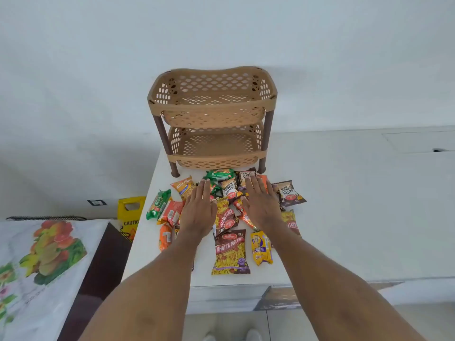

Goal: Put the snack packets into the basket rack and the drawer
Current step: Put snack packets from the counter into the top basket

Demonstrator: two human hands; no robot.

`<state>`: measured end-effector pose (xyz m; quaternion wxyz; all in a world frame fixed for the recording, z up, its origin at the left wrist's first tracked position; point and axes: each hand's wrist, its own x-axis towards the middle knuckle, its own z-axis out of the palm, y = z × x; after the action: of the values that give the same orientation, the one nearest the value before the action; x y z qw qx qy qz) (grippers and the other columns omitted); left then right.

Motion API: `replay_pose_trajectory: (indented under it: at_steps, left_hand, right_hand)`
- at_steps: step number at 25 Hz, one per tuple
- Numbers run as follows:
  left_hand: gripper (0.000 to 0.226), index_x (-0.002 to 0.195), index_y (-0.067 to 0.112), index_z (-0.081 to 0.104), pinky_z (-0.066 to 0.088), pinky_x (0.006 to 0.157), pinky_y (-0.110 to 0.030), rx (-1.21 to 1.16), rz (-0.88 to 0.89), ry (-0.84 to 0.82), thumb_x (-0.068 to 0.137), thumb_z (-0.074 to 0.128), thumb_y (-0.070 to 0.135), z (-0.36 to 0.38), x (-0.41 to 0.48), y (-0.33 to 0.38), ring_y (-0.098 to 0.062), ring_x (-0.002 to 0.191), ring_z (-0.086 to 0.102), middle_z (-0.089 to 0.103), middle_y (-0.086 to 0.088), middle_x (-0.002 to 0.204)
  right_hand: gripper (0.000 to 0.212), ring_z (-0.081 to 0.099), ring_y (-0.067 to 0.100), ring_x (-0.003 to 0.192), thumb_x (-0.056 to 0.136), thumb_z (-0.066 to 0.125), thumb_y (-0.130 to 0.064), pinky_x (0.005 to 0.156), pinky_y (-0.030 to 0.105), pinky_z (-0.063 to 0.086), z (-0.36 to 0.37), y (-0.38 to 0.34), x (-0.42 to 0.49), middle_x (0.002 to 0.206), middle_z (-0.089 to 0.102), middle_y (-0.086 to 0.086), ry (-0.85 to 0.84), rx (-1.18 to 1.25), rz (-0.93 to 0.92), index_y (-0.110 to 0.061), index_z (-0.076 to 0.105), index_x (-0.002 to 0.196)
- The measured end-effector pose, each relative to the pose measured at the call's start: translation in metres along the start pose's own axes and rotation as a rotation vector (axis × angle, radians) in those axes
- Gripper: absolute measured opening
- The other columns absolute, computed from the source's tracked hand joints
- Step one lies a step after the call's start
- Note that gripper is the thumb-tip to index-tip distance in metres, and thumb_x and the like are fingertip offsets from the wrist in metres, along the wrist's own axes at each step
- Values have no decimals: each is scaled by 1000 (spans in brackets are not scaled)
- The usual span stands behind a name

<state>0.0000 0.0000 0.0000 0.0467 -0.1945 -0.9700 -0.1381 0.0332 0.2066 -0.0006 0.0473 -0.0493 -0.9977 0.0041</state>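
A tan two-tier basket rack (pixel 213 112) with brown legs stands at the back of a white counter (pixel 344 205); both tiers hold nothing. In front of it lies a heap of several snack packets, among them a Khatta Meetha packet (pixel 230 252), a salted peanuts packet (pixel 289 193), a green packet (pixel 158 204) and a yellow packet (pixel 261 247). My left hand (pixel 198 212) and my right hand (pixel 261 205) stretch flat over the heap, fingers straight, palms down. I cannot tell whether they touch the packets. A drawer front (pixel 221 295) shows below the counter edge.
A yellow caution sign (pixel 129 212) stands on the floor left of the counter. A bed or table with a fruit-print cover (pixel 44 254) fills the lower left. A white wall rises behind the rack. My shoes (pixel 231 337) show on the tiled floor.
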Motion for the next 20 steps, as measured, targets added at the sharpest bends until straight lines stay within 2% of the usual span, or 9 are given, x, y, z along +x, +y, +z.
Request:
replay_pose_trajectory:
  at_steps: [3, 7, 11, 13, 15, 17, 20]
  left_hand:
    - [64, 163, 9, 19, 47, 113, -47, -90, -117, -108, 109, 41, 36, 8, -1, 9, -34, 147, 39, 36, -16, 160]
    - [73, 161, 6, 20, 55, 101, -51, -146, -357, -304, 106, 46, 45, 18, 1, 16, -39, 140, 49, 39, -21, 159]
    - [84, 165, 7, 9, 56, 98, -49, -270, -550, -410, 104, 51, 48, 25, 2, 22, -40, 128, 60, 53, -21, 150]
    - [88, 165, 7, 5, 55, 99, -48, -295, -611, -392, 103, 53, 47, 29, 4, 26, -38, 122, 64, 61, -18, 143]
    - [95, 165, 7, 1, 49, 107, -52, -296, -664, -368, 100, 57, 47, 32, 6, 31, -36, 123, 65, 65, -15, 137]
    - [102, 165, 5, -2, 42, 114, -57, -363, -743, -341, 97, 63, 44, 35, 9, 36, -37, 127, 62, 63, -16, 139]
    - [103, 163, 3, 6, 32, 120, -54, -441, -857, -259, 94, 73, 39, 42, 13, 39, -40, 130, 59, 64, -18, 137]
  right_hand:
    - [65, 23, 32, 158, 110, 31, -45, 129, 49, 12, 3, 5, 2, 170, 27, 13, -23, 9, -37, -11, 23, 164]
    - [63, 33, 31, 154, 109, 36, -46, 127, 51, 18, 4, 5, 12, 165, 36, 12, -44, 7, -78, -12, 28, 162]
    - [61, 41, 31, 148, 108, 36, -48, 124, 52, 23, 9, 9, 19, 158, 45, 11, -70, 22, -77, -14, 35, 158]
    - [57, 44, 32, 144, 108, 38, -47, 123, 53, 25, 14, 12, 20, 152, 50, 10, -62, 40, -87, -14, 40, 155]
    - [52, 49, 31, 139, 107, 40, -44, 121, 52, 29, 19, 17, 19, 145, 56, 9, -44, 54, -101, -14, 45, 149]
    - [44, 55, 29, 130, 105, 45, -39, 117, 50, 35, 21, 23, 19, 134, 61, 6, -29, 50, -122, -15, 52, 141]
    - [43, 59, 28, 124, 101, 50, -40, 111, 47, 39, 23, 33, 17, 127, 65, 5, -35, 39, -196, -15, 57, 135]
